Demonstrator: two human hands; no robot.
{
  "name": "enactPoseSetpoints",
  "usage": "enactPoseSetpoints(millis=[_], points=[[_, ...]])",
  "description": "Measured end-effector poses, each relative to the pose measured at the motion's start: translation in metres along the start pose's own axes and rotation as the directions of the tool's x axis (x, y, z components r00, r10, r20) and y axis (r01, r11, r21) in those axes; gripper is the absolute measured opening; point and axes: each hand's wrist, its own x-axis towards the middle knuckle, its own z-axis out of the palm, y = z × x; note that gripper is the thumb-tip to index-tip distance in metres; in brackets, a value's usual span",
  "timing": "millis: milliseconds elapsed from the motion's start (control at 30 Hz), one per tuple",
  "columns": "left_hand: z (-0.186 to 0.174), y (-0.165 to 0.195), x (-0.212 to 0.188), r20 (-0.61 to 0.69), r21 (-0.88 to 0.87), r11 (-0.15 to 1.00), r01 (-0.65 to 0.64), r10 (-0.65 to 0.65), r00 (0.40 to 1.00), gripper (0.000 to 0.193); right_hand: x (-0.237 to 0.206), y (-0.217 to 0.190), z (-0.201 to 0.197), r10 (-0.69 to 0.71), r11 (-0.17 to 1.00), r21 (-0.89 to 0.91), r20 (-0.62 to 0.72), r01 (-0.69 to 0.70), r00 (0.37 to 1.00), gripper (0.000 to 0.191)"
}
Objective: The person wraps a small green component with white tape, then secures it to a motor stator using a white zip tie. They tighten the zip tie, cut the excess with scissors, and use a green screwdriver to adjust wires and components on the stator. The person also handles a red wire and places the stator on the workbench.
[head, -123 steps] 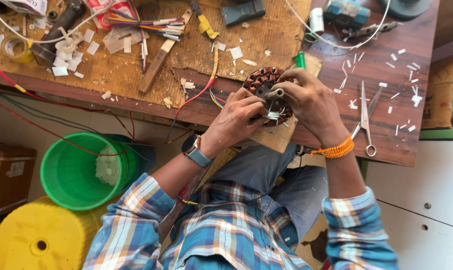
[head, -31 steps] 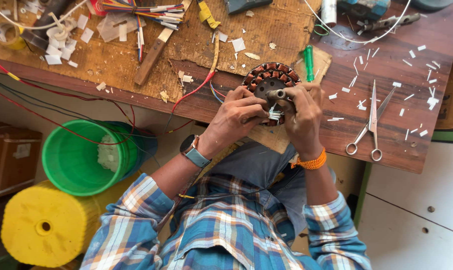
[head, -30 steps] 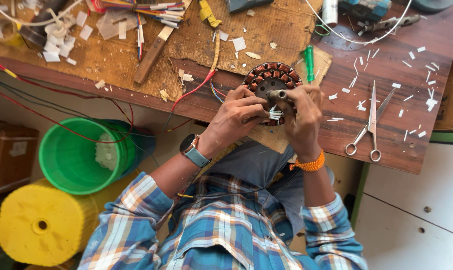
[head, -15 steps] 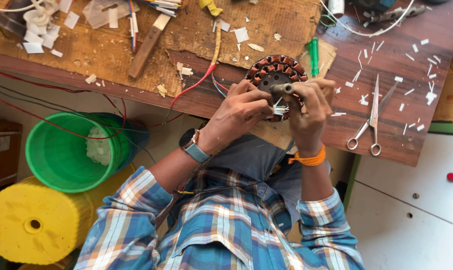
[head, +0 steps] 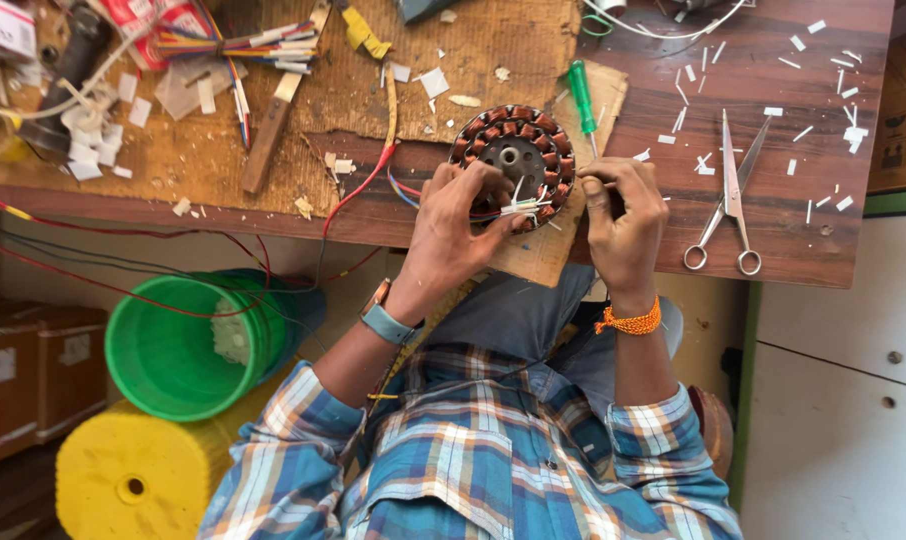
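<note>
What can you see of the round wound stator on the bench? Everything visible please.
The stator is a round ring of dark laminated metal with copper-coloured coils wound on its teeth all around, and a grey hub with a centre hole. It lies flat on a piece of cardboard at the near edge of the workbench. The left hand rests on its near-left rim; the right hand is at its right side. Thin white sleeved leads and coloured wires leave its near edge between the fingers. A green screwdriver lies beside it.
</note>
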Motion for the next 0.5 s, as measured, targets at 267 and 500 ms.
enactPoseSetpoints(millis=[267, 500], points=[[0.008, 0.005, -0.003, -0.064, 0.102, 0.993, -0.064, 0.071, 0.995, 0.031, 0.003, 0.006, 0.004, 0.074, 0.996, 0.053, 0.057, -0.077, 0.996, 0.030], [0.013, 0.008, -0.002, -0.045, 0.147, 0.989, -0.031, 0.038, 0.998, 0.029, 0.000, 0.015, 0.005, -0.031, 0.998, -0.056, 0.125, 0.038, 0.992, 0.041]])
